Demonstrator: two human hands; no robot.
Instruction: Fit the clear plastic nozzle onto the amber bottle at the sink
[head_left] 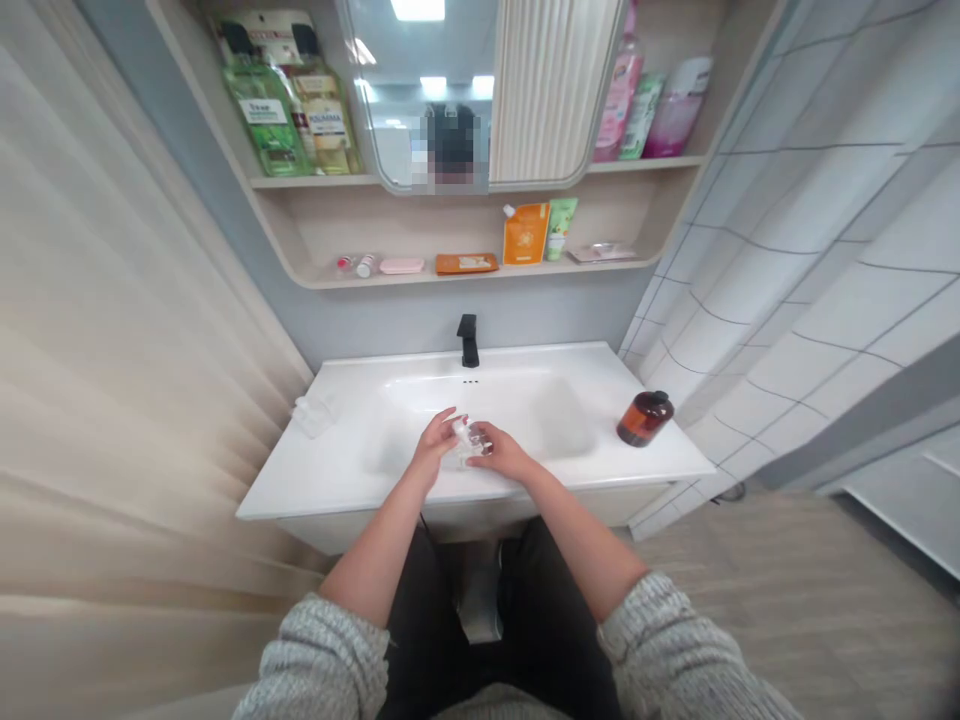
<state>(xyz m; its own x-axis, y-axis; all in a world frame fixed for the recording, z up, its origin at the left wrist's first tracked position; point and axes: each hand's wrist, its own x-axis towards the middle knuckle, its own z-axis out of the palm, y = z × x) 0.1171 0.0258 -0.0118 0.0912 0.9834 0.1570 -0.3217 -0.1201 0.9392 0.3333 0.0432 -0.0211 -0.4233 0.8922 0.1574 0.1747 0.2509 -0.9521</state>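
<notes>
**Both hands close on a small clear object over the basin!**

We're live above a white washbasin (341, 480), taking it left to right, with the hands as our clock's centre. Out at ten o'clock, a crumpled clear plastic film (315, 414) sits on the basin's flat left edge. In comes our left hand (433, 446), curled and pinching from the nine o'clock side on a small clear object (469, 440), held low over the front of the bowl. Exactly what that object is, we can't tell from here. Straight up at twelve stands a matte black faucet (469, 338), well apart from the action. Our right hand (504, 450) pinches the same object from three o'clock, the two hands nearly meeting. Farther out at three, an amber bottle (645, 418) with a black top stands near the basin's right edge!
</notes>
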